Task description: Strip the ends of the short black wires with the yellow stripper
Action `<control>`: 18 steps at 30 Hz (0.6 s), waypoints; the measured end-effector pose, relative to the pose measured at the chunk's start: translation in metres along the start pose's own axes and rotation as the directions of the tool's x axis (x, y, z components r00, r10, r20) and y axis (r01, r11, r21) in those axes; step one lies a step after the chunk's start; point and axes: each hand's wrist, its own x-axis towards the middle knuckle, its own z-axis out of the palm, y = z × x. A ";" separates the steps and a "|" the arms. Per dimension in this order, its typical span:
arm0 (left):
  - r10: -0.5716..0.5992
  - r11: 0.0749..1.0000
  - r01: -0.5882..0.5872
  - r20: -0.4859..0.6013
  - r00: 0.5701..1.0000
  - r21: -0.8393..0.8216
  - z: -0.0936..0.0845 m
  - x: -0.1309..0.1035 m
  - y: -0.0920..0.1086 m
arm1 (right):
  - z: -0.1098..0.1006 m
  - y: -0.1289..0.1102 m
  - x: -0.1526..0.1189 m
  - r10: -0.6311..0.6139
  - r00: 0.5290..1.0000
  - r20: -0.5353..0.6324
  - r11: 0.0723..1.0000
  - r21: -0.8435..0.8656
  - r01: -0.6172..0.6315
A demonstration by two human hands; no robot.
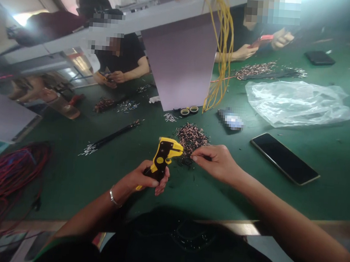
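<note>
My left hand point(150, 178) is wrapped round the handle of a yellow and black wire stripper point(161, 156), whose jaws face right. My right hand point(216, 161) is closed in a pinch just right of those jaws. What its fingertips hold is too small and dark to make out. Behind the jaws and the pinch lies a heap of short copper and black wire scraps point(192, 137) on the green table point(218, 200). To the left of the stripper rests a bundle of black wires point(111, 137) with bare, silvery ends at its near end.
A phone point(284, 158) lies at right, beyond it a clear plastic bag point(298, 103). Tape rolls point(189, 110) sit by an upright panel point(182, 63). Yellow wires point(224, 50) hang from above. Coiled red wires point(13, 171) fill the left side. Co-workers point(123, 59) sit opposite.
</note>
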 end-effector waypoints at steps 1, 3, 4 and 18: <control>0.010 1.000 -0.010 -0.017 1.000 0.015 0.001 -0.001 -0.001 | 0.000 0.000 0.000 0.003 1.000 -0.005 1.000 -0.002 -0.003; 0.034 0.999 -0.033 -0.043 0.998 0.037 0.002 -0.002 -0.003 | 0.000 0.001 0.001 0.005 1.000 -0.016 1.000 -0.005 -0.005; 0.046 0.998 -0.043 -0.063 0.997 0.046 0.003 -0.002 -0.005 | 0.001 0.001 0.002 0.006 1.000 -0.023 1.000 -0.005 -0.006; 0.098 0.995 -0.094 -0.246 0.964 0.028 0.008 0.009 -0.009 | 0.005 0.022 0.014 0.069 0.994 -0.088 0.998 -0.007 -0.070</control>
